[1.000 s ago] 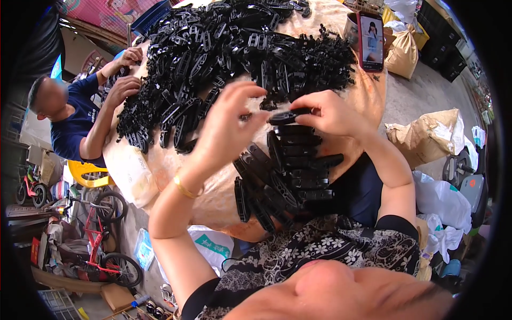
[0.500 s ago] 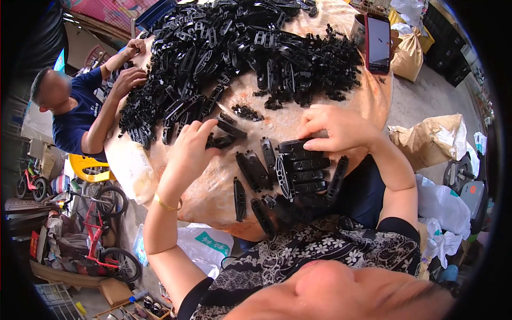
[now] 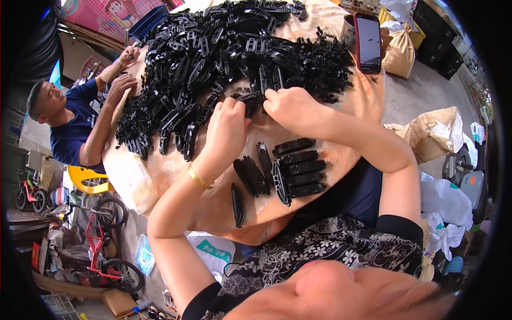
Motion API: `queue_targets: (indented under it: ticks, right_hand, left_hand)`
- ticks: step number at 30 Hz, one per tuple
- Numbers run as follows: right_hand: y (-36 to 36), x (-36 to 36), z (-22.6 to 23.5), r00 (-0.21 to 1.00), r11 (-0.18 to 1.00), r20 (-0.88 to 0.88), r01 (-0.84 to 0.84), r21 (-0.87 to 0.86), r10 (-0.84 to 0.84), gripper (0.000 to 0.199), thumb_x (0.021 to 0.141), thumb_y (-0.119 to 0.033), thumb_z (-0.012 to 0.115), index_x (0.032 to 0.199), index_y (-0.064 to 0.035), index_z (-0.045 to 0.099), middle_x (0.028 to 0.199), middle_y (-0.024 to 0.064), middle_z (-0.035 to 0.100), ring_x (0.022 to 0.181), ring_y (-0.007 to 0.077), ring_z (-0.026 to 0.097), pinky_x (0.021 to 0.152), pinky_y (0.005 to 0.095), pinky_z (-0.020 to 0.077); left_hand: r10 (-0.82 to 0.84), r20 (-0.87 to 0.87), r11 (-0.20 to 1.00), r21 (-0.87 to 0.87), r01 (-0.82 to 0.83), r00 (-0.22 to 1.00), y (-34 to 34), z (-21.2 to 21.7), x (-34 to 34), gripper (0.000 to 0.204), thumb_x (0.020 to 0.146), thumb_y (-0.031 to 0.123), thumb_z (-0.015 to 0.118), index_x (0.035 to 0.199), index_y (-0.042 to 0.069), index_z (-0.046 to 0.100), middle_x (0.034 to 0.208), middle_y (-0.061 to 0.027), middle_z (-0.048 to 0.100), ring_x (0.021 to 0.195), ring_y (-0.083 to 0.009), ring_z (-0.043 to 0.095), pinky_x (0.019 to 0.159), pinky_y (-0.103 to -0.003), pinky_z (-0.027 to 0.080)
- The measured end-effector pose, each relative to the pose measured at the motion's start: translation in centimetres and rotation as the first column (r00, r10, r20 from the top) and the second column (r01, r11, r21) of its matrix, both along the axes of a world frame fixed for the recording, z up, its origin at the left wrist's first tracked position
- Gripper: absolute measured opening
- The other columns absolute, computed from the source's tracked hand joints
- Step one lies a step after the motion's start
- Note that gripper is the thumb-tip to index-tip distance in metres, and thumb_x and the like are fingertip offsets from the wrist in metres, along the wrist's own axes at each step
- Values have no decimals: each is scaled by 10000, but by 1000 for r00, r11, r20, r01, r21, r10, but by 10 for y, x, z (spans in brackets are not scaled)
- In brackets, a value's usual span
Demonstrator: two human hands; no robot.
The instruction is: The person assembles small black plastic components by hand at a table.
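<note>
My left hand [image 3: 226,128] is raised over the near side of the heap, its fingers closed round a dark end of a black plastic part [image 3: 249,100]. Opposite it, my right hand [image 3: 292,110] is bent into a pinch at the other side of this part. Fingers partly cover the part, so its full shape is hidden. Nearer to me lies a row of long black plastic pieces [image 3: 304,175], with an open-framed oval piece [image 3: 280,182] across their left ends. More long black pieces [image 3: 252,176] lie left of the row, one of them [image 3: 238,205] apart near the edge.
A large heap of black plastic parts [image 3: 213,58] covers the table's far side. A phone [image 3: 368,45] leans against a cup [image 3: 349,32] at the back right. Across the left edge, a co-worker [image 3: 74,122] handles parts. The tabletop [image 3: 213,213] curves off in front of me.
Both hands have moved inward to meet at the heap; my right hand has left the row of pieces. Several black pieces near the front edge are no longer seen there.
</note>
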State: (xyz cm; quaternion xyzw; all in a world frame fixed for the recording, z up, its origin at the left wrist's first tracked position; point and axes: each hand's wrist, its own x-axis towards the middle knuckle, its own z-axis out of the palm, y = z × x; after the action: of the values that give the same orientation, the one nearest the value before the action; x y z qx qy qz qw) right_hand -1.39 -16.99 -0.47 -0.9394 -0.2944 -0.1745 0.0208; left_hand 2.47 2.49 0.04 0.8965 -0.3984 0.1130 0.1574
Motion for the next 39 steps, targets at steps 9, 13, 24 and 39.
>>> queue_targets:
  ticks: [9, 13, 24, 39]
  right_hand:
    - [-9, -18, -3, 998, 989, 62, -16, 149, 7, 58, 739, -73, 575, 789, -48, 559, 771, 87, 559, 687, 226, 636, 573, 311, 524]
    - [-13, -20, 3, 999, 941, -32, -8, 339, 20, 66, 759, -66, 592, 799, -43, 545, 730, 97, 577, 676, 263, 626, 581, 349, 516]
    - [-2, -29, 16, 959, 558, -170, 14, 830, 229, 175, 758, -2, 724, 905, -14, 630, 841, 49, 625, 682, 98, 585, 588, 231, 479]
    - [-1, -25, 12, 987, 541, 35, -114, 833, 155, 79, 738, 1, 671, 805, -19, 636, 773, 75, 630, 695, 188, 621, 593, 283, 495]
  left_hand:
    - [-62, 77, 979, -187, 76, 995, -4, 0, -17, 289, 689, 10, 657, 956, 25, 546, 944, -133, 565, 886, -328, 533, 771, -393, 468]
    - [-37, -204, 901, -431, -56, 978, -10, 5, -21, 318, 709, 56, 721, 949, 31, 514, 833, -93, 595, 714, -195, 578, 618, -327, 474]
    - [-664, -713, 541, -665, -515, 223, -1, 1, -17, 522, 801, 5, 702, 1255, 25, 445, 950, -82, 631, 887, -161, 626, 828, -313, 540]
    - [-556, -778, 646, -626, -437, 292, -2, -1, -20, 282, 856, 40, 655, 1098, -21, 523, 929, -120, 663, 801, -203, 684, 738, -302, 583]
